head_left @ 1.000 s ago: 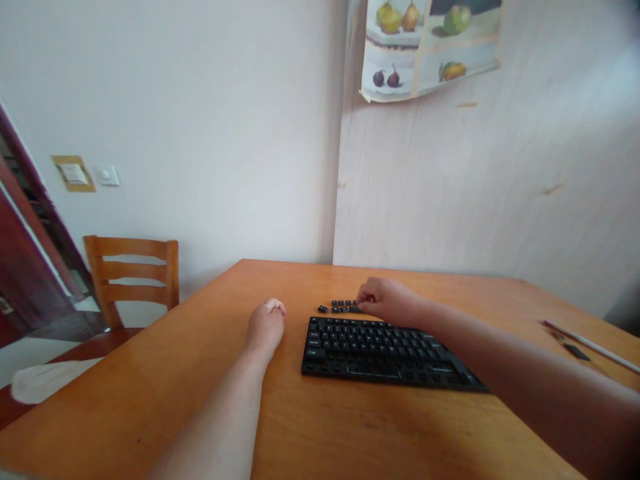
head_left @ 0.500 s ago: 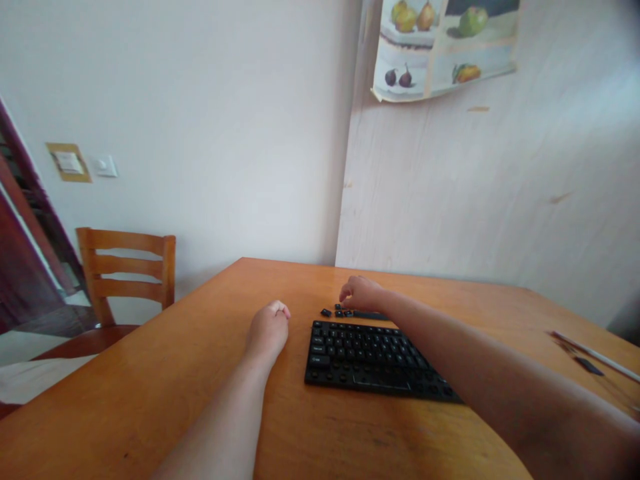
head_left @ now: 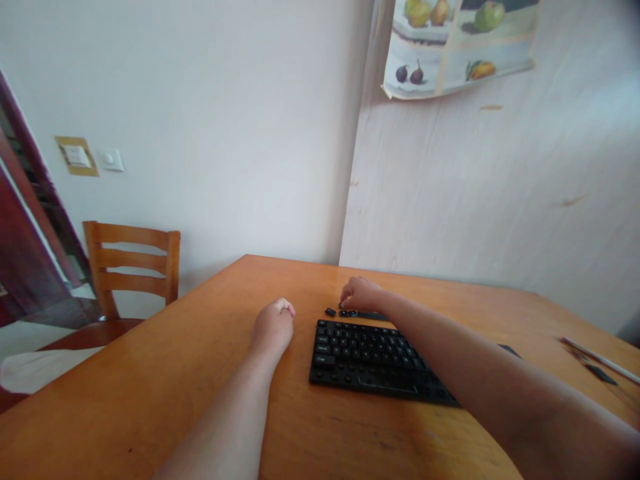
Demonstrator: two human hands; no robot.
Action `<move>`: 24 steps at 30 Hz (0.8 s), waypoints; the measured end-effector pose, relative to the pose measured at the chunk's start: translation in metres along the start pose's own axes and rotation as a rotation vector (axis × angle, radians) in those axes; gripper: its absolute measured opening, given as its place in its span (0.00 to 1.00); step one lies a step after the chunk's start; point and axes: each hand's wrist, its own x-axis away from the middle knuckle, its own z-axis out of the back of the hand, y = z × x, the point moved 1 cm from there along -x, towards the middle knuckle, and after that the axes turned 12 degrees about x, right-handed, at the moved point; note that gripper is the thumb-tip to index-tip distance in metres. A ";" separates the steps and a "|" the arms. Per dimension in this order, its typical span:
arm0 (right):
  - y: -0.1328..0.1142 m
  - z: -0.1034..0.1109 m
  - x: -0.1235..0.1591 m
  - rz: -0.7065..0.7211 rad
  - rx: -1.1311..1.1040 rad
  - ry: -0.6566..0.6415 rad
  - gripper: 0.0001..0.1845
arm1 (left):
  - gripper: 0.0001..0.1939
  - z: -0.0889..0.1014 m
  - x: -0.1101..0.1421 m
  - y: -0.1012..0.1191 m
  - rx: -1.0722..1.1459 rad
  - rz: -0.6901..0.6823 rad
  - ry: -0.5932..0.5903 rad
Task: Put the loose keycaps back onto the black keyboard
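A black keyboard lies on the wooden table, its lower rows stripped of keycaps. Beyond its back edge sit several loose black keycaps and a long black spacebar. My right hand reaches across the keyboard, its fingers closed on a small keycap at the fingertips. To the left of the keyboard, my left hand rests on the table with fingers curled; whatever is inside them is hidden. My right forearm covers the keyboard's right part.
A wooden chair stands at the table's left side. On the right lie a thin stick and a small dark flat piece. A fruit picture hangs on the wall behind the table.
The view has shifted slightly, moving the scene to the right. My right fingers have come down onto the rear keycap. My left hand keeps its curled pose.
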 end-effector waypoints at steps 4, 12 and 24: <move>-0.001 -0.002 -0.004 -0.003 -0.009 -0.013 0.14 | 0.10 0.000 0.001 0.000 0.009 -0.001 0.002; -0.002 -0.007 -0.009 -0.010 -0.032 0.000 0.13 | 0.10 0.002 0.004 0.008 -0.013 0.013 0.000; -0.002 -0.011 -0.013 -0.047 -0.069 0.007 0.10 | 0.11 0.002 0.004 0.011 -0.071 0.038 -0.026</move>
